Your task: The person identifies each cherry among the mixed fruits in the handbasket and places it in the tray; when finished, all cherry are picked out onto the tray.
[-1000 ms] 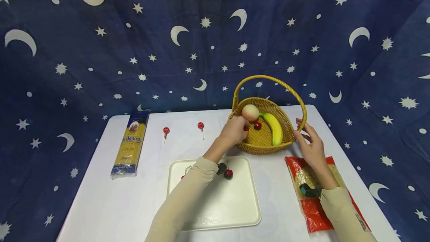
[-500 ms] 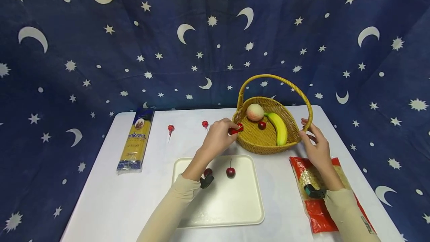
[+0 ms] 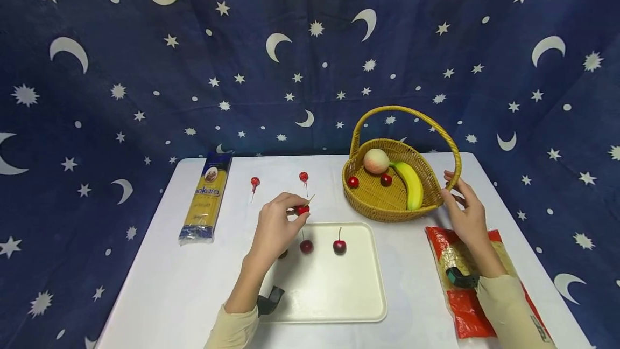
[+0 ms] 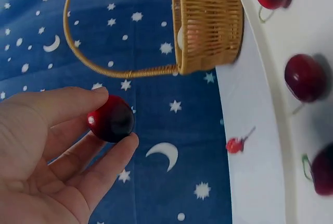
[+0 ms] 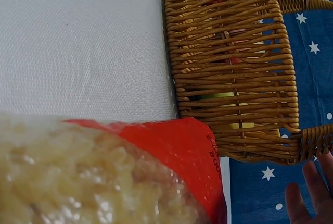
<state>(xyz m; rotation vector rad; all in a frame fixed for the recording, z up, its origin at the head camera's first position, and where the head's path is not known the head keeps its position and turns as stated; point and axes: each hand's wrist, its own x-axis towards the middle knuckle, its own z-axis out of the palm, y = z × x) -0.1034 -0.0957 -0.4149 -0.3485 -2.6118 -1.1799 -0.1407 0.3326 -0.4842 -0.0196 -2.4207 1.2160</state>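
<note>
The left hand (image 3: 277, 225) pinches a cherry (image 3: 302, 210) near the tray (image 3: 334, 290); the right hand (image 3: 467, 217), fingers extended, touches the wicker basket (image 3: 382, 213). A pasta bag (image 3: 461, 311) lies partly hidden by that forearm (image 3: 490, 260); the left hand half-hides another cherry (image 3: 283, 255).

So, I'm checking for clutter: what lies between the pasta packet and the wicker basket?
In the head view, two red lollipops lie between the packet and the basket; the left hand, pinching a cherry, is also in that stretch, nearer the camera.
</note>
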